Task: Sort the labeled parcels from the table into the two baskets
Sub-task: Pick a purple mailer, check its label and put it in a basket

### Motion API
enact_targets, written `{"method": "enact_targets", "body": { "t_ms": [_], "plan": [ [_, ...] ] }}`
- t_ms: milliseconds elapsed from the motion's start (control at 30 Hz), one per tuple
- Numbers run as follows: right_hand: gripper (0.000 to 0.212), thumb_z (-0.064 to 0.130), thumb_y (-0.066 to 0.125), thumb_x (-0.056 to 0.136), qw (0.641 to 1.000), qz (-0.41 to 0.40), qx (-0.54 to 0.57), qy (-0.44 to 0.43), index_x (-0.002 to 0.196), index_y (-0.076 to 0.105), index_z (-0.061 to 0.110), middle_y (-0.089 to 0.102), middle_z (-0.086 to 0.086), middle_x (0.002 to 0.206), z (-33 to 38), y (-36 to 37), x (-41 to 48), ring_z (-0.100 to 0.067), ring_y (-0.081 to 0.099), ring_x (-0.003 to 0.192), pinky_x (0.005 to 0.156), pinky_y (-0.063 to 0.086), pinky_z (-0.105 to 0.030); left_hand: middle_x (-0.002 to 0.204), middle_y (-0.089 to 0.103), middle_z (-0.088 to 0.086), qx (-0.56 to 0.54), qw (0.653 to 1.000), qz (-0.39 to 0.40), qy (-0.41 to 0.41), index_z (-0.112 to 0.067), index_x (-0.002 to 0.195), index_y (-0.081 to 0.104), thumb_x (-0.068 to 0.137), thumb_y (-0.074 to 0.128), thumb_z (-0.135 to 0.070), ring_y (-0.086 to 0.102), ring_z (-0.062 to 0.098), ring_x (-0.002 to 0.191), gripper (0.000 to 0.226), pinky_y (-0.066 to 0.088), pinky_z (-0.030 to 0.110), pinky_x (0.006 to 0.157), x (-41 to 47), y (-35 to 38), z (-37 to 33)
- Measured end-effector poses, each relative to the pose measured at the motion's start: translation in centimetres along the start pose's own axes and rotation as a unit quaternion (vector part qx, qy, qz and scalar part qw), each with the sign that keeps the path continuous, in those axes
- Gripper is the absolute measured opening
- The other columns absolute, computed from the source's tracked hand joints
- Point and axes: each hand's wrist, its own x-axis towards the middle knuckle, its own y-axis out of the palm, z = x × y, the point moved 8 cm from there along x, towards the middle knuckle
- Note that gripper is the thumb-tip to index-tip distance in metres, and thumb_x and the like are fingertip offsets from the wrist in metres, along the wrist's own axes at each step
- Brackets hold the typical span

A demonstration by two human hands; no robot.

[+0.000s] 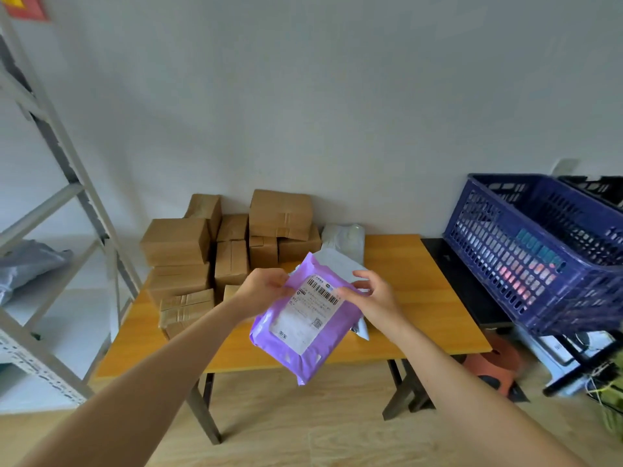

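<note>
Parcel (pixel 301 335) — left hand (pixel 263 288), right hand (pixel 375 298) gripping.

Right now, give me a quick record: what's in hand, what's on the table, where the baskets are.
in hand: purple parcel, gripped at its upper end by left hand and right hand, above the table
label: faces the camera, barcode at top
on table: cardboard boxes stacked back left; white mailers behind the parcel
baskets: blue basket right of the table; black basket behind it, mostly cut off
</note>
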Motion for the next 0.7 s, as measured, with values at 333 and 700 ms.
{"method": "enact_targets", "body": {
  "t_ms": [333,700],
  "plan": [
    [0.049,-0.008,0.069,0.081,0.974,0.079,0.199,0.076,0.122,0.054,0.014,0.068,-0.018,0.109,0.1,2.6,-1.4,-0.023,0.071,0.082,0.064,0.059,-0.03,0.08,0.074,0.002,-0.157,0.983,-0.087,-0.042,-0.018,0.079,0.072,0.085,0.072,-0.013,0.07,0.022,0.076,0.008,0.06,0.039,0.074,-0.5,-3.3,-0.4],
    [0.046,-0.007,0.068,0.081,0.982,0.022,0.184,0.023,0.105,0.058,0.031,0.069,-0.007,0.098,1.0,0.5,-0.5,-0.013,0.072,0.073,0.055,0.054,-0.022,0.091,0.074,0.005,-0.178,0.982,-0.051,-0.038,-0.023,0.094,0.067,0.084,0.071,-0.003,0.072,0.021,0.085,0.022,0.06,0.028,0.066,-1.2,-2.5,-1.9]
  ]
}}
